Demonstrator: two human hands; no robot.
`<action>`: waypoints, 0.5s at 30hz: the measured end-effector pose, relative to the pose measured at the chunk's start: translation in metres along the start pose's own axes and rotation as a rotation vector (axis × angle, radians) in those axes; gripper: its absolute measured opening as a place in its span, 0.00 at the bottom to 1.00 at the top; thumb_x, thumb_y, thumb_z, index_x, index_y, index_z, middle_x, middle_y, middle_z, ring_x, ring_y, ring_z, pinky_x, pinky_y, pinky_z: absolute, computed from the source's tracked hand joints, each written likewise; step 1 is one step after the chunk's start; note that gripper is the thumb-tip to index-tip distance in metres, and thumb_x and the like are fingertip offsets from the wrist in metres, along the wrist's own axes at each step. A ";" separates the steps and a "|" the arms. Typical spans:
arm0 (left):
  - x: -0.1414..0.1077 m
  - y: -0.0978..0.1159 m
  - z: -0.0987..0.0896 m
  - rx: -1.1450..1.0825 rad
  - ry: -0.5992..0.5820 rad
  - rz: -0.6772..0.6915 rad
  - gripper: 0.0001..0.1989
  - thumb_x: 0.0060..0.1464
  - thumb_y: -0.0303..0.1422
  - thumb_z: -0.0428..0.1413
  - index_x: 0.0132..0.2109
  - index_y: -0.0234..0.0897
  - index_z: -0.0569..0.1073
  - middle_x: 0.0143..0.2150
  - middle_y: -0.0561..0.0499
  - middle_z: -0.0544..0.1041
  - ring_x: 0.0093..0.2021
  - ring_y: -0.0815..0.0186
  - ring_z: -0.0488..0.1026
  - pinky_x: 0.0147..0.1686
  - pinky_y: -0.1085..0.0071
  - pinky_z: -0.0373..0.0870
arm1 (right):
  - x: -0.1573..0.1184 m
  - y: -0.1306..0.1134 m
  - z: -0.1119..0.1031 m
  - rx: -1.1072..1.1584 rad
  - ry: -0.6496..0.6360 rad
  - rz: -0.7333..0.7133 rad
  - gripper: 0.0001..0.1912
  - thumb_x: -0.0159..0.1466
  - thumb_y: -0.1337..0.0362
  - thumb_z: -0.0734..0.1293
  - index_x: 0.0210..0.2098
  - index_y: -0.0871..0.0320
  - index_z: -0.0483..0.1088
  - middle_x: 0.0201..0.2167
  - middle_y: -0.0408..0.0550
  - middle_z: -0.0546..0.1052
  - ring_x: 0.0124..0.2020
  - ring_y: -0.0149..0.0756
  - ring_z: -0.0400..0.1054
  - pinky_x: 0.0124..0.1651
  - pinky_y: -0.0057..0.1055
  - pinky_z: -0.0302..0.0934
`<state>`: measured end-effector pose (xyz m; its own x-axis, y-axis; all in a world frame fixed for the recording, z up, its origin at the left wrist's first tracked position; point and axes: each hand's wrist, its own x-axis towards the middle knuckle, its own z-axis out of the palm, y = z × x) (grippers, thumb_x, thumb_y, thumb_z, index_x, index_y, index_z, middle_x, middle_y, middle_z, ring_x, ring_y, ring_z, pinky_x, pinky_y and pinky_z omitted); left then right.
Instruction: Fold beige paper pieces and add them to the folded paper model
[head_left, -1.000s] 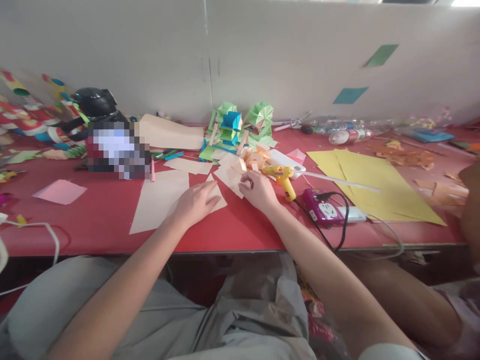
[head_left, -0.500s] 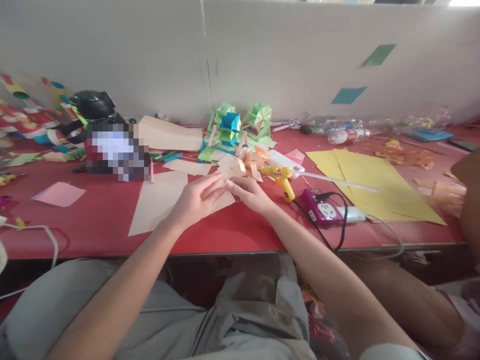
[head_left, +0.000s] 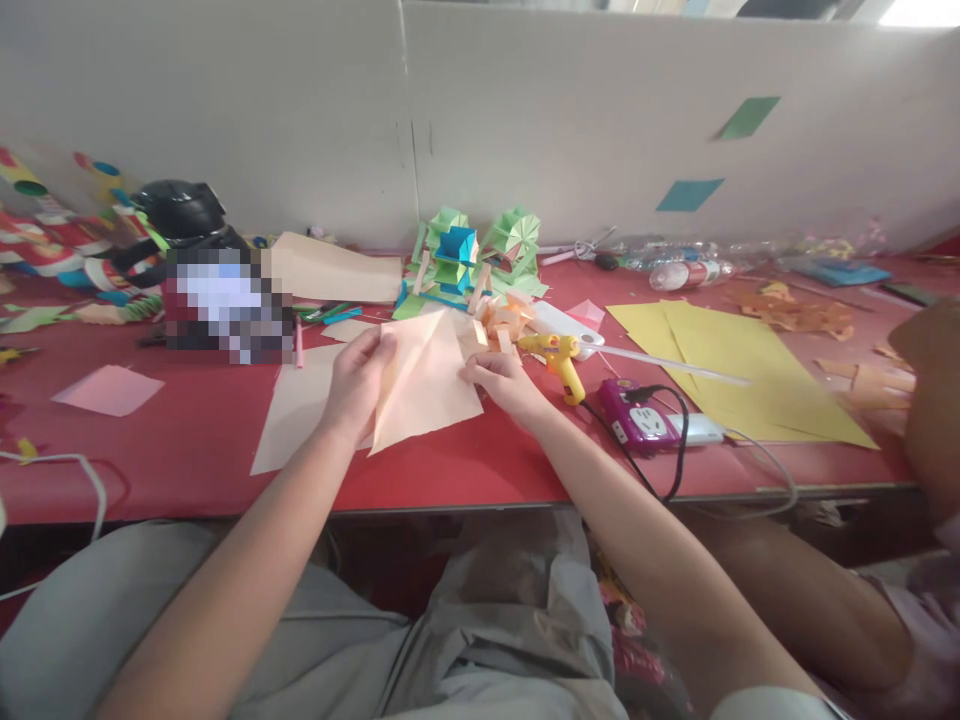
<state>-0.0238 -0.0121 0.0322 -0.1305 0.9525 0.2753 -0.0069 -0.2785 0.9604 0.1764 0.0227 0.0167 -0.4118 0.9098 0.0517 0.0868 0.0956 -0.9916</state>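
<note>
A pale peach sheet of paper (head_left: 431, 385) stands partly raised off the table, with a crease running down its left part. My left hand (head_left: 355, 382) is closed on its left edge, thumb on top. At the sheet's right edge my right hand (head_left: 504, 383) is pinched, its fingertips on the paper. Beneath and to the left lies another pale sheet (head_left: 289, 420), flat on the red table. Cut and folded peach paper pieces (head_left: 510, 315) are heaped just beyond my right hand. To its right rests a yellow glue gun (head_left: 561, 362) with a clear glue stick in it.
A purple power strip (head_left: 637, 412) with cables sits near the front edge. Yellow sheets (head_left: 739, 370) lie to the right, plastic bottles (head_left: 690, 272) behind. Green and blue folded-paper models (head_left: 457, 255) stand at the back, a black object (head_left: 184, 215) at left. Another person's arm (head_left: 930, 420) is at far right.
The peach paper, mostly hidden under my hands before, is now lifted and spread. My left hand has moved left and turned upright with its edge; the right hand stays nearly in place.
</note>
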 end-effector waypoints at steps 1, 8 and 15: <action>0.002 -0.002 -0.001 -0.054 0.003 -0.018 0.16 0.60 0.45 0.57 0.46 0.39 0.75 0.45 0.47 0.81 0.43 0.57 0.79 0.42 0.61 0.77 | 0.000 0.000 0.000 0.000 0.019 0.018 0.16 0.59 0.58 0.67 0.20 0.57 0.62 0.18 0.40 0.63 0.21 0.28 0.59 0.25 0.28 0.54; 0.001 0.000 0.009 -0.331 -0.173 -0.211 0.18 0.53 0.44 0.63 0.46 0.37 0.75 0.43 0.45 0.82 0.45 0.54 0.79 0.43 0.60 0.76 | -0.002 -0.006 0.002 0.176 -0.033 0.015 0.21 0.53 0.52 0.75 0.40 0.58 0.73 0.35 0.49 0.79 0.38 0.39 0.74 0.38 0.33 0.69; 0.005 0.002 0.004 -0.337 -0.279 -0.285 0.31 0.47 0.57 0.61 0.47 0.36 0.77 0.48 0.40 0.81 0.55 0.44 0.74 0.50 0.54 0.73 | 0.004 0.007 -0.005 0.041 0.267 0.067 0.12 0.54 0.57 0.73 0.30 0.60 0.75 0.29 0.49 0.79 0.30 0.38 0.73 0.30 0.32 0.66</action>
<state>-0.0209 -0.0069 0.0355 0.1920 0.9801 0.0500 -0.3287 0.0162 0.9443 0.1796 0.0288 0.0109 -0.1526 0.9882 0.0099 0.0672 0.0204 -0.9975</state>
